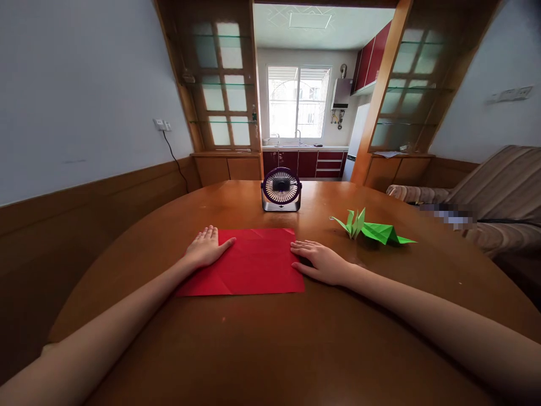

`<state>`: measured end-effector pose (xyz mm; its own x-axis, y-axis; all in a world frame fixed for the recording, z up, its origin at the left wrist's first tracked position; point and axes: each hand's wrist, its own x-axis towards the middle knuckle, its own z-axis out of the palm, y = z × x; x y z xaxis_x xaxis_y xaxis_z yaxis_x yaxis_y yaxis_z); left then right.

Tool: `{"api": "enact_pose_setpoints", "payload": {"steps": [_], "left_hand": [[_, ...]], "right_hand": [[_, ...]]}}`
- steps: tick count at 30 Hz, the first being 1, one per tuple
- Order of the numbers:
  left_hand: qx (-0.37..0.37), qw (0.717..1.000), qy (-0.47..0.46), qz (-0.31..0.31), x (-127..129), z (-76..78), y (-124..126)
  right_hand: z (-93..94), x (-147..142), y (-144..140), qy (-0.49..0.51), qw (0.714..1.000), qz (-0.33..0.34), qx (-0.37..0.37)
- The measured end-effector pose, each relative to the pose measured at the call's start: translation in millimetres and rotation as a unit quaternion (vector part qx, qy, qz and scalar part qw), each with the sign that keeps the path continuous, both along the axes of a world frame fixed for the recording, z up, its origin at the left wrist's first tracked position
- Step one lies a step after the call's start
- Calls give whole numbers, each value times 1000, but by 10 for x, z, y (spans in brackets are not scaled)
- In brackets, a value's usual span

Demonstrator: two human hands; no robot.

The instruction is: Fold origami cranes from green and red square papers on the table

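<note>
A red sheet of paper [253,262] lies flat on the wooden table, with faint crease lines across it. My left hand [205,248] rests flat over its left edge, thumb stretched out toward the middle of the sheet. On the opposite side, my right hand [319,262] has its fingertips at the sheet's right edge, fingers extended and thumb apart. Neither hand grips anything. Right of the sheet, beyond my right hand, sits a folded green paper figure [380,231] with a pointed tail and upright points at its left end.
A small dark desk fan [281,189] stands upright on the table [245,349] behind the red sheet. A striped sofa [499,192] is at the right. Behind the table, an opening between glass-shelved cabinets [224,84] shows a kitchen with a window [299,101].
</note>
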<state>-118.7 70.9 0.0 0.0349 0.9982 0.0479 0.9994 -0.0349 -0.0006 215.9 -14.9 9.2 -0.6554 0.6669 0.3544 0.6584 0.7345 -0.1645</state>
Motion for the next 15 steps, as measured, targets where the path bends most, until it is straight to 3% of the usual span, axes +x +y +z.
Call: {"api": "enact_pose_setpoints", "payload": {"steps": [9, 12, 15], "left_hand": [[47, 998, 45, 9, -74, 10, 14], [96, 992, 69, -50, 107, 1, -72], [85, 986, 40, -141, 453, -4, -248]], "right_hand": [[-10, -16, 23, -2, 1000, 1, 21], [-12, -35, 34, -15, 999, -2, 42], [-4, -49, 29, -27, 997, 0, 69]]}}
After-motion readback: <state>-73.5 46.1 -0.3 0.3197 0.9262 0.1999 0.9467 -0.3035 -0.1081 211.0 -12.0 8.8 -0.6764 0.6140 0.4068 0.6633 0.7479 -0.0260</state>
